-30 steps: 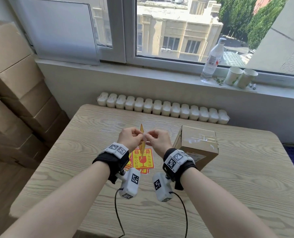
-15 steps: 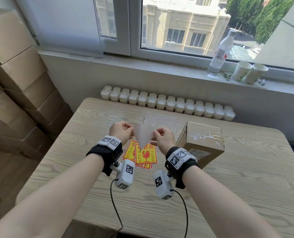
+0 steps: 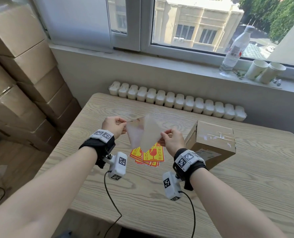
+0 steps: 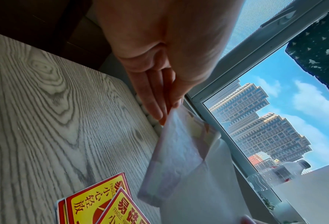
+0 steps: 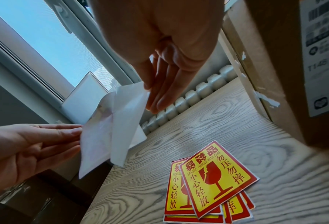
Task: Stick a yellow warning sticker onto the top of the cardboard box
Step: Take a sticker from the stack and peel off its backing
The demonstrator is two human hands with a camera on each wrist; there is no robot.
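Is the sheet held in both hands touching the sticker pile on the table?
Apart. The right wrist view shows the sheet held up between the left hand and right hand, with bare table visible between its lowest corner and the sticker pile.

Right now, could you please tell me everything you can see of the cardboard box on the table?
The cardboard box is plain brown and closed, its top sealed with glossy clear tape. It stands on the wooden table, to the right of the right hand and the loose pile of yellow stickers. A white printed shipping label covers part of its near side. No warning sticker is on its top yet, and neither hand touches it.
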